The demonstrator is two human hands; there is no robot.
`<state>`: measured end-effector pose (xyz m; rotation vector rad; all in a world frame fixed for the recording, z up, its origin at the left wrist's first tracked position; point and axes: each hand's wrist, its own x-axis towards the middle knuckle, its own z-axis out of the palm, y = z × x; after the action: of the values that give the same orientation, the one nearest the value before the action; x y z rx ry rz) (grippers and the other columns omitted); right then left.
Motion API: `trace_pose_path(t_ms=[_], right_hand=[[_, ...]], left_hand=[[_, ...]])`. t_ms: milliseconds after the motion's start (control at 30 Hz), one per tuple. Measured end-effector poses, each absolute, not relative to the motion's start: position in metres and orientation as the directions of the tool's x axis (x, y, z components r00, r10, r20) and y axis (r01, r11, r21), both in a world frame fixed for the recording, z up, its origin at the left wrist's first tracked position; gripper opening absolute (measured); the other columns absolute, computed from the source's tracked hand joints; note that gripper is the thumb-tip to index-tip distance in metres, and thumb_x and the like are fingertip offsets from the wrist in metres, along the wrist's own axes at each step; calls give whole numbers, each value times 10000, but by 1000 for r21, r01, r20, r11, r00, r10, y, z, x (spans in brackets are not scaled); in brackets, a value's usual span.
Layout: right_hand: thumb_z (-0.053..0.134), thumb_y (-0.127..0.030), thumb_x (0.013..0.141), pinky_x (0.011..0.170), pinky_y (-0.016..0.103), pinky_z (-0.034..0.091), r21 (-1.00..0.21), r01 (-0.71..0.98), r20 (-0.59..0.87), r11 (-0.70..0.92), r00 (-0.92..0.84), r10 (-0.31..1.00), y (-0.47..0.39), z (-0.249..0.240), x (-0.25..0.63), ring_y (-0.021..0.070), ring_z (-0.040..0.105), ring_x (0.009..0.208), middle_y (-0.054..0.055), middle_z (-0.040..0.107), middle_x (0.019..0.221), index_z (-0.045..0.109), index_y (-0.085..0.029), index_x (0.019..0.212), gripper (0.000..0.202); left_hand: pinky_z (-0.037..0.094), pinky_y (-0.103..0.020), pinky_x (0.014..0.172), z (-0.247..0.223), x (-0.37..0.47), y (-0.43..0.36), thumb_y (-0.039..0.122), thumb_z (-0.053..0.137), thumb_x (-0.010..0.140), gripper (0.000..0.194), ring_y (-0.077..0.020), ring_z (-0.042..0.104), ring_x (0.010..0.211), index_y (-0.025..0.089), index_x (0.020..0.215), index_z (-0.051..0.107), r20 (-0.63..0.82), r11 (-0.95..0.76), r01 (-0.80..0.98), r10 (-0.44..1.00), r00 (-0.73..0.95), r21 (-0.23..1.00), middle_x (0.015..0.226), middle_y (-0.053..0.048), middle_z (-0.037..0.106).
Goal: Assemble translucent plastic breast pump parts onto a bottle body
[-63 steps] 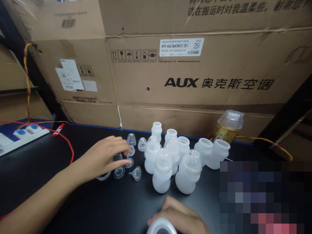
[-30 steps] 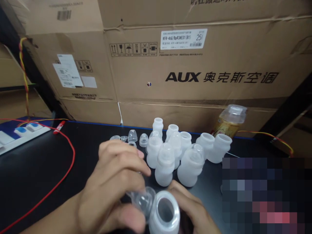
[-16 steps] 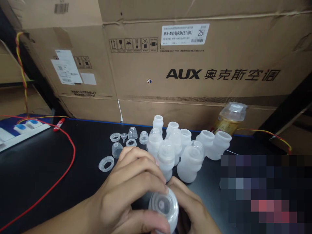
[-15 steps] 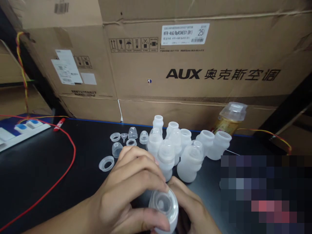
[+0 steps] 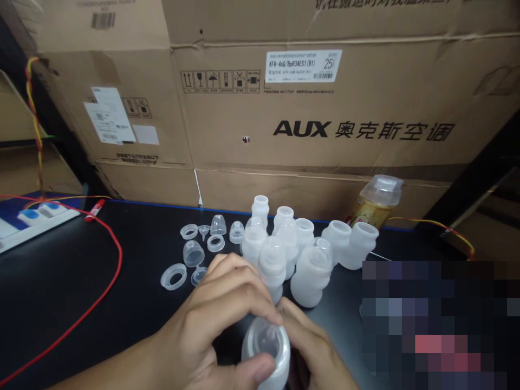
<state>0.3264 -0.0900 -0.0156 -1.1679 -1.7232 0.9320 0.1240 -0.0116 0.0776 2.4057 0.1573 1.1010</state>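
At the bottom centre, a frosted baby bottle (image 5: pixel 278 374) is held between both hands, its top tilted towards me. A clear collar ring (image 5: pixel 251 344) sits on its mouth, with a small translucent nipple (image 5: pixel 271 337) visible inside. My left hand (image 5: pixel 219 319) is closed around the collar from above, fingertips at the far rim and thumb across the near side. On the right side, my right hand (image 5: pixel 314 344) is closed around the bottle's body; its fingertips are hidden. Just beyond the hands stand several frosted bottles (image 5: pixel 311 279), some with clear domed caps.
Loose collar rings (image 5: pixel 174 277), clear domed caps (image 5: pixel 193 253) and small nipples (image 5: pixel 203 233) lie left of the bottles. A gold-labelled container (image 5: pixel 371 208) stands behind at right. A red cable (image 5: pixel 117 254) crosses the black table at left. A cardboard box (image 5: pixel 227 124) closes off the back.
The left thumb has shifted slightly left over the collar, and more of the ring's opening shows. The view has shifted a little; both hands remain on the bottle.
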Motion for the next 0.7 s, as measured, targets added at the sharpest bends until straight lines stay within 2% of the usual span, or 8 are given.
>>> trace_pose_path(t_ms=[133,233,367,467,600,700], right_hand=[[772,-764,888,842,349,579,-888,326,248,323,-251,936,-86,-16,329,179,516,718,4,559,903,799,-314,1126,509],[785,-695,919,864,350,585,-884,335,250,326,-251,935,-85,-20,328,160,505,690,-2,569,905,804,-310,1136,442],[799,-538,961,740,285,559,-867,385,245,316,-221,944,-85,-26,324,129,484,663,-4,568,946,811,-295,1182,329],[802,-508,962,683,257,531,-859,402,241,316,-227,944,-84,-26,325,125,492,664,-11,559,935,818,-307,1196,309],[807,-573,968,784,276,572,-852,394,260,345,-253,932,-84,-17,329,151,565,738,-7,592,947,825,-341,1203,331],[768,-573,1010,834,284,582,-857,394,259,331,-225,939,-86,-11,329,148,568,742,-9,596,949,834,-355,1173,280]], left_hand=[[496,-420,932,75,124,-12,443,746,1036,269,-230,694,929,247,1214,698,695,-892,-85,283,661,444,985,-35,762],[506,-412,929,75,122,-12,411,770,1016,272,-228,684,944,258,1230,699,689,-882,-87,297,661,464,1000,-28,758],[517,-401,977,75,119,-16,323,820,972,310,-233,684,1020,281,1256,702,647,-860,-46,345,680,508,1054,-15,758],[518,-392,997,72,117,-17,302,818,985,318,-229,676,1027,276,1277,696,663,-870,-64,323,675,488,1063,-14,754],[512,-381,1008,69,118,-17,353,692,1066,240,-226,652,1042,235,1274,719,674,-868,-81,318,667,489,1075,-35,732],[504,-368,991,68,118,-21,418,592,1083,299,-239,664,1049,222,1235,759,677,-853,-65,363,640,518,1048,-54,746]])
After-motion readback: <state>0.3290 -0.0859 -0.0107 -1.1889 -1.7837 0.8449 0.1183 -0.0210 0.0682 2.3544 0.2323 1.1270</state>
